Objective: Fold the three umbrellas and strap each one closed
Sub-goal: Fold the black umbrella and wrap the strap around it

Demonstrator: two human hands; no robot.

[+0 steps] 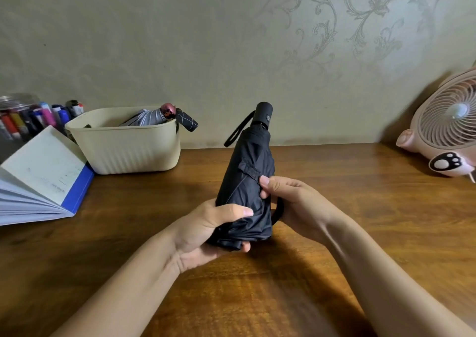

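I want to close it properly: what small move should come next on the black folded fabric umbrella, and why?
Probably the right hand should press the black fabric strap flat to fasten it: the left hand grips the black folded fabric umbrella bundled, and the strap lies across it at the right thumb.

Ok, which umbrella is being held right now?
The black umbrella, gripped upright by the left hand and right hand. The grey one lies in the cream basket.
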